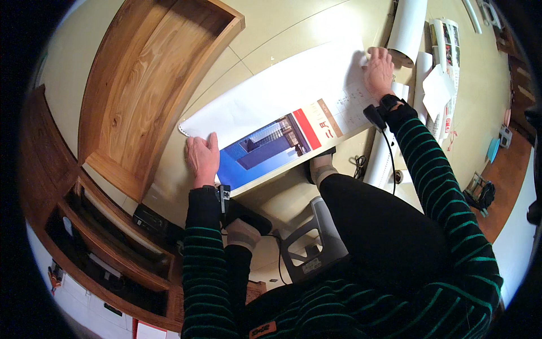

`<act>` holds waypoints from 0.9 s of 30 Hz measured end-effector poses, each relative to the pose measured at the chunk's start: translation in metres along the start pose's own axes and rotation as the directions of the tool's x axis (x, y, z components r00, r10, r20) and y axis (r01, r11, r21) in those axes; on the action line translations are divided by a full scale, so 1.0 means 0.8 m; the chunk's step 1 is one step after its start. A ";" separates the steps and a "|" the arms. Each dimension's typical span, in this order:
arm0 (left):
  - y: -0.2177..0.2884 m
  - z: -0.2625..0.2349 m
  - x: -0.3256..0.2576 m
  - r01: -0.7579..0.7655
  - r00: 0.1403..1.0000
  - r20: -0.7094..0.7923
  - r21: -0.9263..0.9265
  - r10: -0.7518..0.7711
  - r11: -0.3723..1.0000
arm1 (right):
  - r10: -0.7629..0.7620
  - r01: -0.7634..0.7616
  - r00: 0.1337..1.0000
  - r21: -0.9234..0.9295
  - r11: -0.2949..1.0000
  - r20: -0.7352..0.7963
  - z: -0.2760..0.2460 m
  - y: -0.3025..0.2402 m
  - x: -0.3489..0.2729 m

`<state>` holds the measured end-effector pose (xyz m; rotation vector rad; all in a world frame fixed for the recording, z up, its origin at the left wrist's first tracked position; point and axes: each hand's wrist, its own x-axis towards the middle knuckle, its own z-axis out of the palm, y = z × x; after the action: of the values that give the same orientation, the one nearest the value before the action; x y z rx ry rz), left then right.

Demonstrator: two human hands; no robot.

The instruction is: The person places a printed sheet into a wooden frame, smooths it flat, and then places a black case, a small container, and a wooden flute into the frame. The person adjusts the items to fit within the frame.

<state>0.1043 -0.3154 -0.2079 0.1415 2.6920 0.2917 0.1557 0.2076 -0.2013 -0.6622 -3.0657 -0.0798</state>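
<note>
A large paper wall calendar (265, 147) lies spread in front of me, slanting up to the right. Its lower part carries a blue picture of a building, a red band and a printed date grid, and the upper area is plain white. At the left edge, by a row of small punched holes, my left hand (202, 160) grips the paper, thumb apart from the bent fingers. My right hand (379, 73) has its fingers bent over the far right edge. The fingertips of both hands are partly hidden. Dark straps with small devices circle both wrists.
A wooden drawer-like tray (141, 85) stands at the left, beside wooden furniture (107, 248) with open compartments. Several paper rolls (407, 28) lie at the right. A grey plastic stool (316, 243) is beneath me. A black cable (392, 158) hangs from my right wrist.
</note>
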 end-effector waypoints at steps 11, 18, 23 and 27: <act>0.053 0.000 0.009 0.174 0.978 0.054 0.321 -0.201 0.931 | -0.346 0.301 0.845 0.171 0.938 0.407 -0.027 -0.029 0.006; 0.089 -0.003 0.018 -0.145 0.985 -0.042 0.292 0.164 0.945 | -0.685 0.670 0.679 0.157 0.725 0.264 -0.024 -0.070 -0.003; 0.107 -0.008 0.022 -0.469 0.842 0.048 0.559 0.538 0.684 | -0.765 0.788 0.581 0.045 0.615 0.276 -0.020 -0.091 0.001; 0.117 -0.012 0.025 -0.511 0.833 0.164 0.592 0.528 0.623 | -0.716 0.765 0.589 0.027 0.643 0.374 -0.028 -0.109 0.002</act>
<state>0.0871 -0.2230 -0.1859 1.1420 2.5982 -0.4586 0.1183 0.1273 -0.1831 0.7757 -3.4482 -0.1896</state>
